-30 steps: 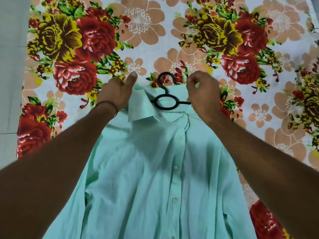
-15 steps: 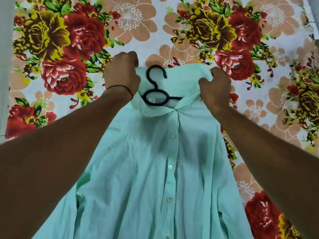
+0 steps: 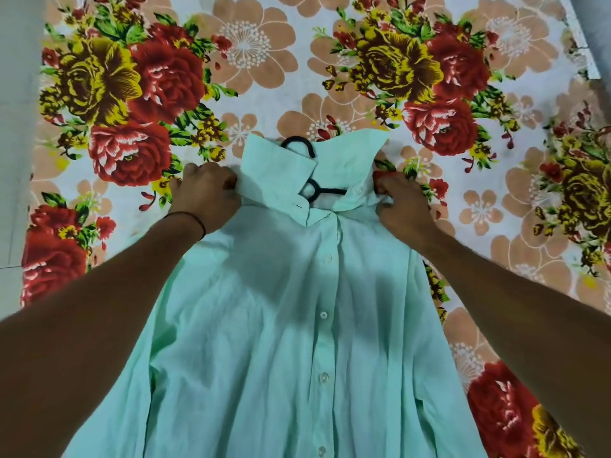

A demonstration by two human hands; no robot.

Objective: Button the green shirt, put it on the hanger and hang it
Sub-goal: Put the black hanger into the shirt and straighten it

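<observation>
the green shirt [image 3: 281, 325] is laid buttoned on the floral sheet [image 3: 251, 47], hanger [image 3: 297, 144] inside; its collar [image 3: 281, 166] is pinched by left hand [image 3: 205, 193] and right hand [image 3: 403, 206]. next, the hanger should be lifted.

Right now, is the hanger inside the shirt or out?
Inside: the black hanger pokes out of the green shirt collar, arms hidden.

A single head-worn camera looks forward and steeply down from close behind the left hand [image 3: 205, 193] and right hand [image 3: 403, 206]. Its wide view reaches well beyond them.
</observation>
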